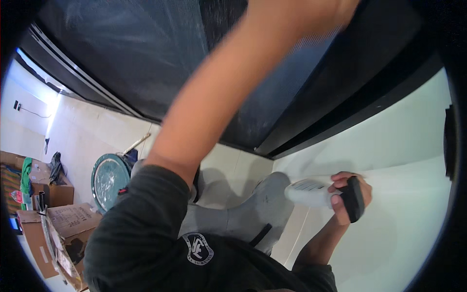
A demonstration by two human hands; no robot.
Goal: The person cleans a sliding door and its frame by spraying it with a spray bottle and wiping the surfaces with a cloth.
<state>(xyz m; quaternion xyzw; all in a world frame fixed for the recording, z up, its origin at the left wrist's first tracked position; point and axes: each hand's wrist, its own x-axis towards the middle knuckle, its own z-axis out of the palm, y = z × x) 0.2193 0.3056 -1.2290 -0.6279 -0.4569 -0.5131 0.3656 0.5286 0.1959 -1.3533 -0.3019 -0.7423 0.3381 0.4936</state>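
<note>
My left arm reaches up across a large dark, mesh-like panel (146,53), and my left hand (331,17) is against or close to its upper right part. The top edge of the picture cuts off that hand, so its fingers and anything in them are hidden. Pale streaks and smears mark the panel's surface. Low on the right, beside the pale wall, my right hand (365,192) is closed around a white bottle (309,193) with a black head (353,199), which looks like a spray bottle. The bottle lies tilted, its base toward my legs.
A black frame (360,114) borders the panel on the right, meeting the pale wall (404,180). On the tiled floor at left are a round green lid or bucket (111,181), a stick (137,142), and cardboard boxes (73,219) with cloths and a dark bag.
</note>
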